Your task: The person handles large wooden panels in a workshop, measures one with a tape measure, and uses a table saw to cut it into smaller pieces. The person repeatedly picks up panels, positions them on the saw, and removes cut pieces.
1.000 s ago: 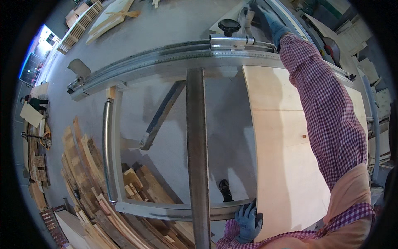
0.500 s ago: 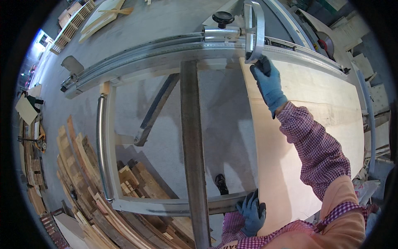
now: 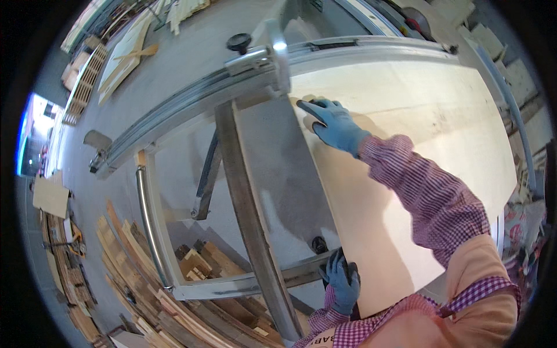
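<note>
A large pale wooden board [image 3: 429, 127] lies on the metal sliding table of a saw. My right hand [image 3: 336, 124], in a blue work glove, rests on its far left corner, fingers stretched out and thumb apart. Just beyond the fingertips stands the upright metal stop [image 3: 279, 58] on the long metal fence [image 3: 168, 107]; a black knob [image 3: 238, 42] tops the stop's clamp. My left hand [image 3: 342, 284], also gloved, is at the board's near left edge beside the lower frame rail [image 3: 232, 286]. Its fingers point forward, spread from the thumb; the palm is hidden.
Left of the board, a dark metal crossbar [image 3: 246, 197] spans the frame, with a shiny roller [image 3: 152, 226] at the frame's outer end. Wooden offcuts [image 3: 145, 290] are piled on the floor at lower left. A slatted pallet [image 3: 85, 87] stands farther off.
My right hand has left the stop and come down onto the board's far left corner, opening out. My left hand stays near the board's near edge. The whole view has shifted and turned.
</note>
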`<state>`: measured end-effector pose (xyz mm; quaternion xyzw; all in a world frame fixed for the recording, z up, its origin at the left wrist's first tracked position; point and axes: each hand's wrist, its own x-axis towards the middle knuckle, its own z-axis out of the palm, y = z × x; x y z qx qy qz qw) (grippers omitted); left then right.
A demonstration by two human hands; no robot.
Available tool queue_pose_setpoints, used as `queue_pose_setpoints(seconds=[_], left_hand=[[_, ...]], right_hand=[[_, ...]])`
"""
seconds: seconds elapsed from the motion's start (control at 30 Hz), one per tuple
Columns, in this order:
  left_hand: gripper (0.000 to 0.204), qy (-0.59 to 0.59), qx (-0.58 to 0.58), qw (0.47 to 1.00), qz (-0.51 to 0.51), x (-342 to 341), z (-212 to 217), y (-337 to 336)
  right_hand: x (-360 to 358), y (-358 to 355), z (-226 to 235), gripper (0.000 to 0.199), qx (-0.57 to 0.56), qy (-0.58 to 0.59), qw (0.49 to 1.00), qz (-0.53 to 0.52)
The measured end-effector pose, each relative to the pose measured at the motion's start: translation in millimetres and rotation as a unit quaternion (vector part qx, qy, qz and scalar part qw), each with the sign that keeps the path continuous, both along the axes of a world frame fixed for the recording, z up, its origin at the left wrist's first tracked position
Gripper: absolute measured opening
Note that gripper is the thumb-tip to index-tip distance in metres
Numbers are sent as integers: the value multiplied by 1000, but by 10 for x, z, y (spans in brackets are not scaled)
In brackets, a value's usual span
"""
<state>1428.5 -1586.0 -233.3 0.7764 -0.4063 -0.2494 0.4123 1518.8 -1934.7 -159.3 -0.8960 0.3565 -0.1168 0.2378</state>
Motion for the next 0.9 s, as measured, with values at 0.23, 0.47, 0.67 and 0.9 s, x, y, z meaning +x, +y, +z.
queue_pose_setpoints(seconds=[0.23,0.47,0.67,0.9], left_hand=[[42,-59,-17,997,45,-162,-128,18],[40,-18,-15,996,88,-406,-333,41],[30,117,-42,985,119,-336,-332,-29],[25,241,-61,960,127,-249,-240,-48]], right_hand=[[-3392,287,-37,46,-251,5,935,-249],[-5227,875,-725,51,-216,257,855,-395],[-5806,1073,-788,48,-189,68,858,-472],[-5343,2238,-617,40,262,-391,545,-694]])
